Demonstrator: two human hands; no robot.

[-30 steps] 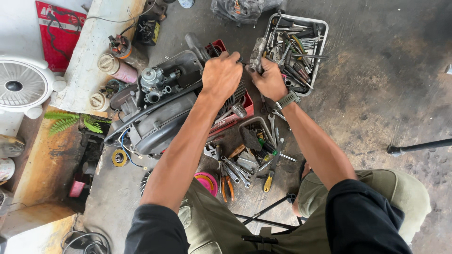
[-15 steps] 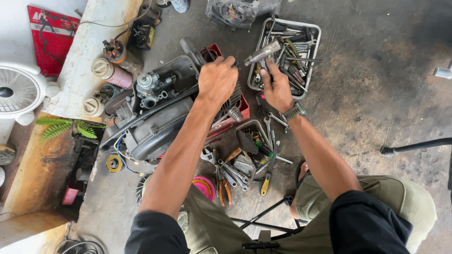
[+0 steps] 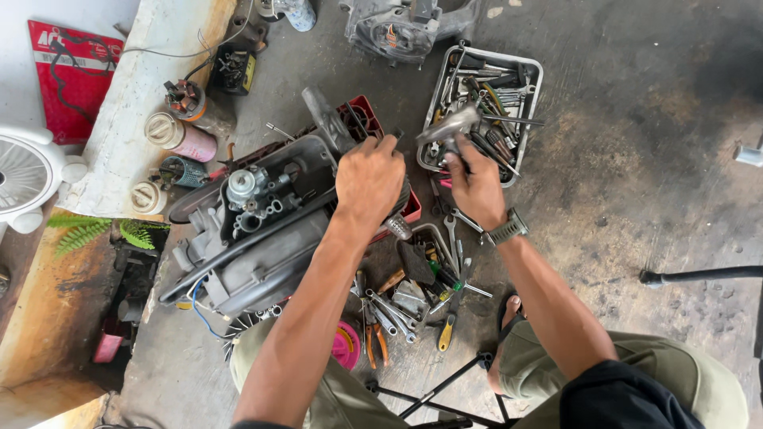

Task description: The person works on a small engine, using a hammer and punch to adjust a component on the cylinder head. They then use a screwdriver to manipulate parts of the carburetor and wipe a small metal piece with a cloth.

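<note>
I squat over a grey small engine (image 3: pixel 254 238) lying on the concrete floor. My left hand (image 3: pixel 369 179) is curled over the engine's right edge, fingers closed on a dark part there, just in front of a red tray (image 3: pixel 364 111). My right hand (image 3: pixel 477 187), with a watch on its wrist, holds a silver metal tool (image 3: pixel 449 123) at the left rim of a grey tool tray (image 3: pixel 534 103). The tool's head sticks up and to the left of my fingers.
Loose pliers, wrenches and screwdrivers (image 3: pixel 405 302) lie between my knees. Spray cans (image 3: pixel 179 135) and small parts stand on a ledge at the left, beside a white fan (image 3: pixel 24 171). An engine casing (image 3: pixel 397 24) lies at the top, a black rod (image 3: pixel 699 274) at the right.
My right hand has drawn the silver tool from the tray's left rim and holds it higher over the tray edge. My left hand stays on the engine.
</note>
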